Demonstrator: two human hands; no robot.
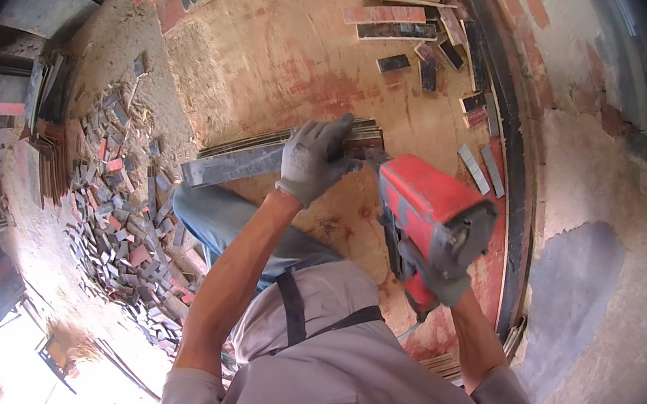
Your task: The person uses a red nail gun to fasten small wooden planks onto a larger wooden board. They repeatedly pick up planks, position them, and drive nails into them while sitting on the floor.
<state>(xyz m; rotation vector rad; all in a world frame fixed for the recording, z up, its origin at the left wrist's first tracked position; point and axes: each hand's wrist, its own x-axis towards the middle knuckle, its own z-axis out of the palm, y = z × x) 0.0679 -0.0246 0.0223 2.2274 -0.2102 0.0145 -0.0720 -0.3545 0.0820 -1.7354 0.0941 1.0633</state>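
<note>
L hand [312,161] is curled tight over the strips [243,164], a dark stack just past the bent knee [212,210], long way going from low left to up right, & R hand [447,287] is wrapped round the handle of the red tool [435,191]. Tool's nose is by the strips' right end, w/ L hand nearer the stack than R. Can't tell if nose & strips touch b/c it's dark there, & strips' undersides are hidden.
</note>
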